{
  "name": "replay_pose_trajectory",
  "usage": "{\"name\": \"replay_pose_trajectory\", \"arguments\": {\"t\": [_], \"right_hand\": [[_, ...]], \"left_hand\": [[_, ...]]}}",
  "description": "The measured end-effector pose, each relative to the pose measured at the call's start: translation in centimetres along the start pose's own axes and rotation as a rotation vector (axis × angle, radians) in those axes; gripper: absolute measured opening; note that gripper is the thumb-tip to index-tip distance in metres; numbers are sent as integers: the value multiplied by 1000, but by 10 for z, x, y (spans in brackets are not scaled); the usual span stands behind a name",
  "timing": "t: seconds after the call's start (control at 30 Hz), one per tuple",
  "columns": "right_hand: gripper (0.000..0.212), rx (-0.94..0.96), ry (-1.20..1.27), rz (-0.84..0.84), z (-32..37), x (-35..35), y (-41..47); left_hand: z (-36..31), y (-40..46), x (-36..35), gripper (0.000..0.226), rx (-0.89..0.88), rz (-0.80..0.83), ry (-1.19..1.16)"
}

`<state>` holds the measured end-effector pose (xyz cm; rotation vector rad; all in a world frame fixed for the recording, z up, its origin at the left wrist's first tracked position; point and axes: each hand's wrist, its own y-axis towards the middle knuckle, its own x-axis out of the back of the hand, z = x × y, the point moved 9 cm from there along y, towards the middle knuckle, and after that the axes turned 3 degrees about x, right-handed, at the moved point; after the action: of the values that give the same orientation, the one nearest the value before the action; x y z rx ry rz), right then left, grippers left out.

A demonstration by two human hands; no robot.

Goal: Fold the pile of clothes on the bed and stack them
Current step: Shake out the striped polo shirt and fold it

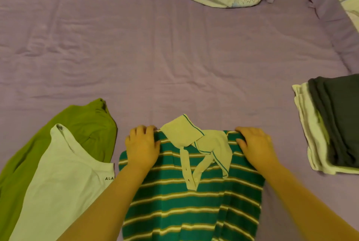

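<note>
Folding partly done: one garment in hand, two waiting, a stack begun.

We find the left hand (142,146) and right hand (256,146) gripping the shoulders of the striped polo shirt (192,200), laid collar-up on the bed (174,56). A folded stack (330,124) sits to the right; a white shirt (62,182) over a green garment (85,124) lies unfolded at left.

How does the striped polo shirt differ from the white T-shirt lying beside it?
The striped polo shirt is green-banded with a pale collar; the white T-shirt is plain and collarless. Both hands, left hand and right hand, hold the polo; the T-shirt lies untouched on a green garment. Both lie unfolded.
</note>
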<state>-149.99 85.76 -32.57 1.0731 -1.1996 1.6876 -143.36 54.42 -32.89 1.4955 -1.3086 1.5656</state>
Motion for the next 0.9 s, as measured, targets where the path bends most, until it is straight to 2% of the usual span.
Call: {"name": "replay_pose_trajectory", "arguments": {"t": [0.07,0.1,0.17,0.23,0.33,0.4,0.53,0.6,0.67,0.73,0.8,0.87,0.9], "right_hand": [[32,47,90,-122,18,7,-4],[30,82,126,-132,30,6,-6],[33,175,142,-24,59,-11,-9],[39,235,123,78,80,-29,-11],[48,213,92,97,86,-43,-9],[45,189,82,72,84,-44,-4],[30,149,142,87,78,-45,4],[25,127,247,102,75,-43,8],[19,62,458,112,68,-37,13],[10,-59,721,100,59,-29,23],[6,-165,849,58,51,-19,38],[5,-302,971,29,46,-14,56],[8,-397,1107,33,46,-16,62]], "left_hand": [[-25,-3,18,35,-109,-153,-86],[-40,-4,21,30,-164,-162,-123],[-69,-3,7,25,-202,-15,-222],[-92,-2,-14,30,-187,128,-260],[-108,4,-31,46,-152,166,-240],[-108,12,-37,50,-120,179,-242],[-100,18,-37,27,-130,171,-327],[-95,19,-34,15,-109,171,-440],[-82,21,-29,6,-28,179,-641],[-62,24,-20,6,91,165,-875],[-42,27,-9,9,167,124,-1033],[-34,27,-8,8,237,170,-1181],[-36,26,-10,6,272,225,-1257]]}}
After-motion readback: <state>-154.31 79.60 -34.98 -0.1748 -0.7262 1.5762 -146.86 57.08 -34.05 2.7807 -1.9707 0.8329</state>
